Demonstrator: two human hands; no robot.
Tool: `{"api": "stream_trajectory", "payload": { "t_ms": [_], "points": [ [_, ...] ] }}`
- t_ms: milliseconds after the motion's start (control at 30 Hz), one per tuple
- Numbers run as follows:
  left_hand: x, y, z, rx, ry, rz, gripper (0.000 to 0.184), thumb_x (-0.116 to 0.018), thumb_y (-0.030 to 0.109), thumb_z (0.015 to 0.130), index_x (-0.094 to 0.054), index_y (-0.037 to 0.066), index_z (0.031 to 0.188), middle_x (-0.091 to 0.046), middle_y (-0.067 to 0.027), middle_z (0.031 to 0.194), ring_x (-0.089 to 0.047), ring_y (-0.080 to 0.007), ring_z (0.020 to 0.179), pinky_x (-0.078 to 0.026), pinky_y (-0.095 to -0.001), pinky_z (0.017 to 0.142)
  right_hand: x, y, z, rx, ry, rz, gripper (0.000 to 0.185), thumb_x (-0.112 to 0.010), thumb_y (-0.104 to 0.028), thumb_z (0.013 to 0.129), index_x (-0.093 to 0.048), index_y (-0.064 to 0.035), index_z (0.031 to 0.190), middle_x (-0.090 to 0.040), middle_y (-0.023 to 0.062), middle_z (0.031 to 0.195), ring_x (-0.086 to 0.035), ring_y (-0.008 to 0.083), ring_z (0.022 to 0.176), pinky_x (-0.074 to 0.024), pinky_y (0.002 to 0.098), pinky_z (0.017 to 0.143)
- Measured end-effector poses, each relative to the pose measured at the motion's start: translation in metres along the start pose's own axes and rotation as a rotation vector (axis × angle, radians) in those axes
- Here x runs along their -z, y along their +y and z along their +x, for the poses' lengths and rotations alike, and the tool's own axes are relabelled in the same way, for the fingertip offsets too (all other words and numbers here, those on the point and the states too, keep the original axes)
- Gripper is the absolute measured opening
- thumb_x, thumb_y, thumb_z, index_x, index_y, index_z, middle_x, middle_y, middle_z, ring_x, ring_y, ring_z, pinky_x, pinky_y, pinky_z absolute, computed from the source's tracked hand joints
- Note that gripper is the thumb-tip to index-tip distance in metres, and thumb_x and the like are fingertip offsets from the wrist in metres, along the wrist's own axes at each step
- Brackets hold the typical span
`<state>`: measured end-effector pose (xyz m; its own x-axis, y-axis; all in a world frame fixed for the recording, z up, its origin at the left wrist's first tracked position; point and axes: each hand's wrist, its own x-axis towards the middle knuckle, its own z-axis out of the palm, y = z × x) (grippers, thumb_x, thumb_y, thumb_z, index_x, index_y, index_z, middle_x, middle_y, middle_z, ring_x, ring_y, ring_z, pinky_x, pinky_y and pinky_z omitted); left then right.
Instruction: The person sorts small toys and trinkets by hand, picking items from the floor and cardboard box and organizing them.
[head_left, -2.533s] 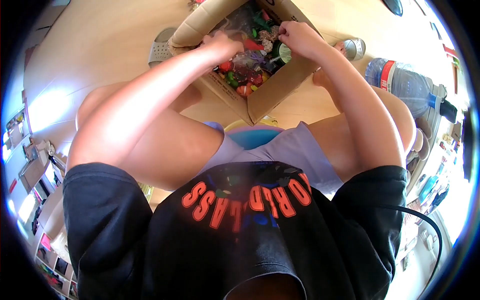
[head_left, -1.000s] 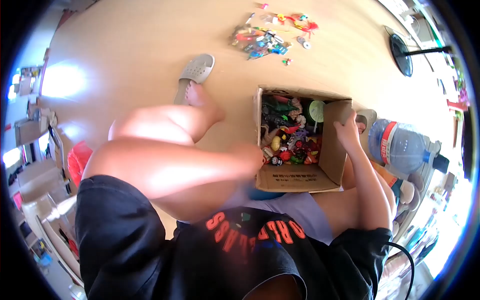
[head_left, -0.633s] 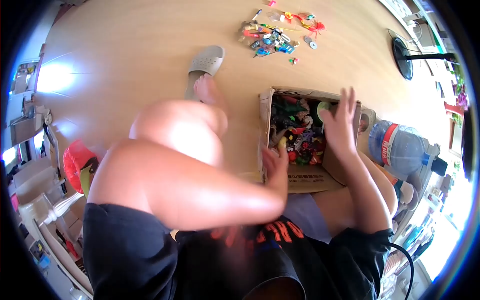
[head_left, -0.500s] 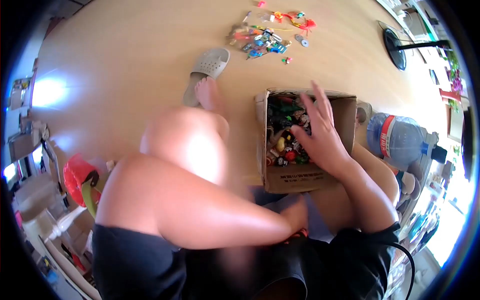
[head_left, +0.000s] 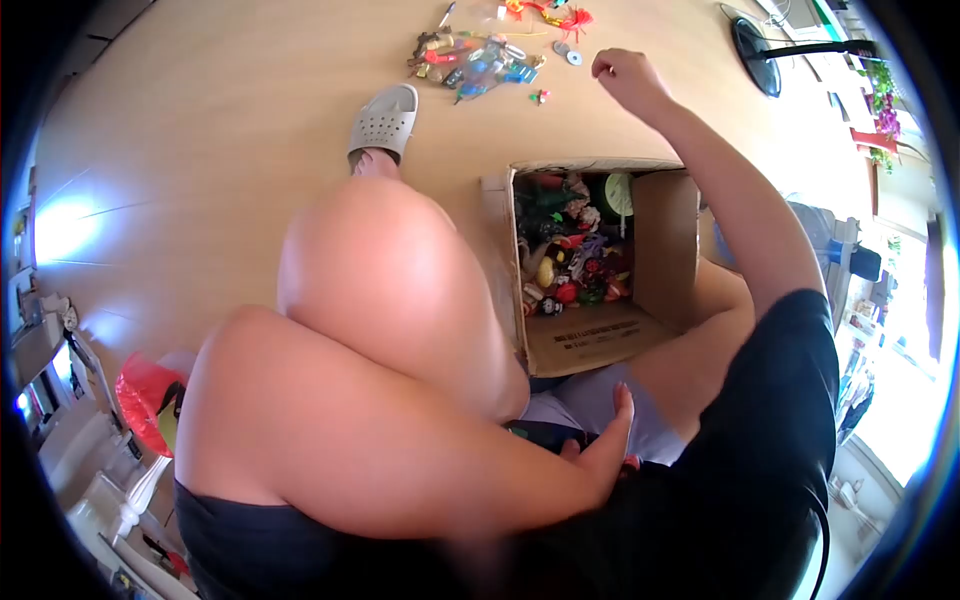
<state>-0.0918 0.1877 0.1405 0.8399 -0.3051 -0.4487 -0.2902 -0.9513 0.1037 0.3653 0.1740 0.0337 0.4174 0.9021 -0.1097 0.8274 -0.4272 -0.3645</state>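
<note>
My right hand [head_left: 630, 78] hangs over the floor beyond the box, beside the small pile, its fingers curled; whether anything is in them is hidden. My left hand [head_left: 606, 450] is low over my lap by the black shirt, fingers apart, nothing seen in it. Between my legs stands an open cardboard box [head_left: 665, 240] with many small toys [head_left: 566, 292] and a round green item [head_left: 618, 194] inside. Beyond it, a pile of small colourful trinkets [head_left: 490, 68] lies on the floor, with grey discs [head_left: 573, 58] and red tassels [head_left: 575, 20] near it.
A grey slipper [head_left: 383, 118] is on my foot left of the box. At the right are a large water bottle [head_left: 815, 225], partly behind my arm, and a black stand base [head_left: 756, 58]. A red bag [head_left: 140, 400] sits at the left.
Having left the space over the box, my right hand has reached outward over the floor, and its spread fingers have curled. My left hand has moved from the box's edge to my lap.
</note>
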Motion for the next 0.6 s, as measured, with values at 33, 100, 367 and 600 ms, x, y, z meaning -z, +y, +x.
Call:
{"api": "stream_trajectory", "payload": {
  "t_ms": [33,100,367,600],
  "points": [
    [0.000,-0.008,-0.003,0.010,0.013,-0.010,0.042,-0.065,0.025,0.086,-0.063,0.004,0.123,-0.063,-0.0118,0.127,-0.060,-0.0321,0.116,-0.048,-0.0528,0.096,-0.011,0.009,0.006,-0.048,-0.006,0.004,0.019,-0.058,-0.018,0.086,-0.071,-0.0083,0.095,-0.070,0.0131,0.083,-0.067,0.0294,0.077,-0.0540,0.0398,0.072],
    [-0.003,-0.021,-0.007,0.035,0.034,-0.021,0.042,-0.064,0.025,0.086,-0.063,0.004,0.123,-0.063,-0.0118,0.127,-0.060,-0.0320,0.116,-0.048,-0.0527,0.096,-0.022,0.019,0.019,-0.140,-0.005,0.004,0.018,-0.058,-0.018,0.086,-0.072,-0.0085,0.094,-0.070,0.0124,0.084,-0.067,0.0293,0.076,-0.0542,0.0398,0.071],
    [0.009,-0.034,-0.016,-0.008,0.038,0.014,0.043,-0.064,0.026,0.087,-0.061,0.004,0.124,-0.062,-0.0117,0.128,-0.059,-0.0315,0.116,-0.048,-0.0522,0.096,-0.077,0.021,-0.019,-0.291,-0.126,0.329,0.014,-0.061,-0.010,0.082,-0.073,-0.0055,0.089,-0.070,0.0116,0.078,-0.071,0.0217,0.074,-0.0554,0.0362,0.070],
    [0.031,-0.019,-0.040,-0.140,-0.025,0.061,0.044,-0.063,0.026,0.087,-0.060,0.004,0.125,-0.061,-0.0117,0.128,-0.059,-0.0311,0.116,-0.048,-0.0517,0.096,-0.080,0.041,-0.024,-0.321,-0.473,0.041,0.012,-0.063,-0.014,0.079,-0.073,-0.0077,0.081,-0.072,0.0128,0.085,-0.068,0.0319,0.078,-0.0556,0.0414,0.073]
  ]
}}
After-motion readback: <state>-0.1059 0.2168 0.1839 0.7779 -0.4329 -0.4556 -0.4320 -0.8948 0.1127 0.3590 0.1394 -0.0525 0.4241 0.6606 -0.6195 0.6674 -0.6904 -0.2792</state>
